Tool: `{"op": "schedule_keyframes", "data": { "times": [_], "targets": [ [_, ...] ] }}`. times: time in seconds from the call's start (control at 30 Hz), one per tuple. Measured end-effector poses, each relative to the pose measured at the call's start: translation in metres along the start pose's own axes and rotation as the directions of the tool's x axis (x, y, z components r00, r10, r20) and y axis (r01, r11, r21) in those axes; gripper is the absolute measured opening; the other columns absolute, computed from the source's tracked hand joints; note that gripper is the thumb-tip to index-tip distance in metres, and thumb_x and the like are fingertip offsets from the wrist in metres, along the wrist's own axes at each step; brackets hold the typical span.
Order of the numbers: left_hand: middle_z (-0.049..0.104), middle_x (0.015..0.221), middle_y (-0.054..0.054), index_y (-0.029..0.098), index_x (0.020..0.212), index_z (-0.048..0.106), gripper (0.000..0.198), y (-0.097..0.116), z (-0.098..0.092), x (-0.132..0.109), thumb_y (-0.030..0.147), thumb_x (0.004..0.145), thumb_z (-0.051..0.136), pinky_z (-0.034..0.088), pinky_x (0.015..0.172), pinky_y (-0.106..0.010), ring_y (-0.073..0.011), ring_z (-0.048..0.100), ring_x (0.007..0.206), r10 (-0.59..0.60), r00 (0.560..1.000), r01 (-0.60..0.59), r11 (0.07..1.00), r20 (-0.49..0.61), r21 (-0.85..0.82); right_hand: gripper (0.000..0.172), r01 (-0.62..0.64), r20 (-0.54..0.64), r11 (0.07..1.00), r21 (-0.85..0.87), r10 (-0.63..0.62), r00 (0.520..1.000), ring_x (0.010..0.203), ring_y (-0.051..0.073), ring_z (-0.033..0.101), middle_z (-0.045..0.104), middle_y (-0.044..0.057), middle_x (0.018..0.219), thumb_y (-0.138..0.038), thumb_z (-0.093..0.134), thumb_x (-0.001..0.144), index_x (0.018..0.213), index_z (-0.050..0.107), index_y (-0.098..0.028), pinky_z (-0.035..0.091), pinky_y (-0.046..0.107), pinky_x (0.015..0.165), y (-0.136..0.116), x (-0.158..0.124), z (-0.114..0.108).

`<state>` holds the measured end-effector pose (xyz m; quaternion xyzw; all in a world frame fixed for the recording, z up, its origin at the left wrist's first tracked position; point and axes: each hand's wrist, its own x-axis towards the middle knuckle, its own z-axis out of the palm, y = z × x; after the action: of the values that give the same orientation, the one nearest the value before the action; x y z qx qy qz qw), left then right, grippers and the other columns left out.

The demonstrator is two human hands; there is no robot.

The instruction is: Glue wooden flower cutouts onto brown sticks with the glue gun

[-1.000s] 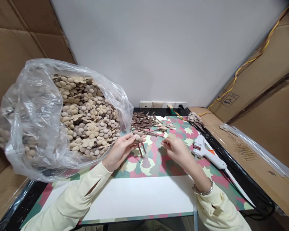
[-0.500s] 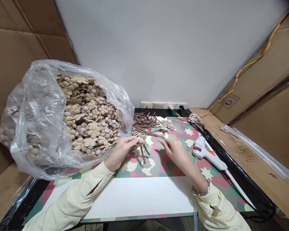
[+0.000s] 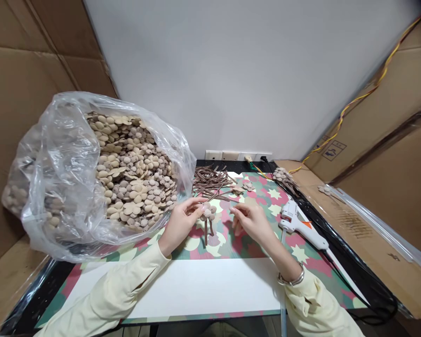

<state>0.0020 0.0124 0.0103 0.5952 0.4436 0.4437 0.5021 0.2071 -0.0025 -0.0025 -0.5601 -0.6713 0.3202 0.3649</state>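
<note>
Partly hidden mid-frame, a brown-stemmed beige flower [image 3: 207,213] is pinched by the left grip [image 3: 181,222]. Closure of the right grip [image 3: 254,221] cannot be told.

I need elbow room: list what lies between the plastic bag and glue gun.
Head view: left hand holding a flower, right hand, then brown strips and loose flowers behind.

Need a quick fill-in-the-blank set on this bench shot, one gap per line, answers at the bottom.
1. The left hand holds a piece shaped like a ____.
2. A metal bracelet circles the person's ____ wrist.
3. The white glue gun has a trigger coloured ____.
4. The large bag full of similar pieces is made of see-through ____.

Missing words: flower; right; orange; plastic.
</note>
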Motion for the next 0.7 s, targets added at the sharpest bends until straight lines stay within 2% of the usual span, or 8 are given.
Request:
{"op": "schedule_keyframes", "data": {
  "times": [0.07,0.17,0.27,0.37,0.43,0.57,0.67,0.7],
  "targets": [
    [0.067,0.103,-0.008,0.017,0.099,0.064,0.03,-0.001,0.002,-0.002,0.035,0.076,0.06,0.048,0.079,-0.028,-0.0209,0.062,0.092,0.027,1.0,-0.028,0.999,0.013,0.017,0.025,-0.012,0.067,0.983,0.184,-0.001,0.998,0.079,0.022,0.065,0.069,0.007,0.089,-0.027,0.051,0.082,0.101,0.065,-0.019,0.05,0.038,0.076,-0.005,0.0,-0.001],
    [0.067,0.104,-0.009,0.016,0.102,0.063,0.032,-0.003,0.005,-0.002,0.035,0.076,0.06,0.049,0.08,-0.03,-0.0215,0.062,0.093,0.022,0.999,-0.023,1.0,0.042,0.006,0.047,-0.07,0.213,0.891,0.448,-0.03,0.977,0.108,0.021,0.056,0.058,0.008,0.121,-0.029,0.062,0.076,0.122,0.052,-0.023,0.045,0.038,0.092,-0.017,-0.001,0.001],
    [0.068,0.104,-0.008,0.017,0.1,0.064,0.03,-0.003,0.008,-0.004,0.035,0.076,0.061,0.049,0.081,-0.029,-0.0216,0.062,0.094,0.039,0.997,-0.04,0.999,0.07,0.017,0.045,-0.124,0.272,0.819,0.56,-0.041,0.962,0.101,0.021,0.059,0.062,0.008,0.111,-0.037,0.065,0.074,0.115,0.056,-0.019,0.048,0.036,0.088,-0.029,-0.005,0.011],
    [0.068,0.103,-0.006,0.019,0.099,0.065,0.029,0.001,0.008,-0.006,0.036,0.075,0.062,0.048,0.082,-0.029,-0.0219,0.062,0.095,0.05,0.996,-0.054,0.997,0.072,0.056,0.037,-0.106,0.218,0.802,0.588,-0.032,0.975,0.082,0.018,0.063,0.065,0.004,0.088,-0.041,0.067,0.071,0.1,0.063,-0.018,0.051,0.032,0.075,-0.036,-0.007,0.019],
    [0.066,0.108,-0.006,0.021,0.102,0.064,0.031,0.004,0.005,-0.006,0.037,0.075,0.062,0.047,0.084,-0.028,-0.0218,0.059,0.1,0.069,0.997,-0.071,0.996,0.04,0.058,0.029,-0.087,0.171,0.809,0.581,-0.017,0.985,0.074,0.016,0.062,0.064,0.002,0.08,-0.041,0.067,0.07,0.086,0.065,-0.017,0.051,0.03,0.071,-0.039,-0.008,0.011],
    [0.062,0.113,-0.004,0.023,0.104,0.061,0.031,0.005,-0.005,-0.004,0.042,0.079,0.057,0.048,0.075,-0.024,-0.021,0.057,0.101,0.058,0.998,-0.057,0.995,-0.021,0.076,0.022,-0.037,0.016,0.9,0.435,0.034,0.999,0.071,0.016,0.061,0.065,0.003,0.08,-0.038,0.064,0.073,0.079,0.066,-0.017,0.048,0.028,0.068,-0.043,-0.016,-0.046],
    [0.065,0.096,-0.004,0.02,0.094,0.062,0.029,0.0,-0.01,-0.002,0.045,0.079,0.056,0.048,0.065,-0.023,-0.0178,0.058,0.081,0.058,0.996,-0.051,0.993,-0.07,0.106,0.028,-0.054,-0.15,0.98,0.194,0.084,0.985,0.074,0.016,0.06,0.066,0.005,0.086,-0.041,0.06,0.075,0.087,0.068,-0.017,0.045,0.027,0.067,-0.033,-0.011,-0.108],
    [0.065,0.089,-0.004,0.02,0.089,0.062,0.028,-0.001,-0.01,-0.002,0.045,0.079,0.056,0.047,0.062,-0.023,-0.0165,0.056,0.074,0.064,0.995,-0.056,0.992,-0.075,0.11,0.031,-0.098,-0.145,0.991,0.093,0.111,0.983,0.068,0.016,0.059,0.067,0.006,0.082,-0.043,0.06,0.074,0.086,0.068,-0.015,0.044,0.028,0.063,-0.026,-0.004,-0.127]
  ]
}}
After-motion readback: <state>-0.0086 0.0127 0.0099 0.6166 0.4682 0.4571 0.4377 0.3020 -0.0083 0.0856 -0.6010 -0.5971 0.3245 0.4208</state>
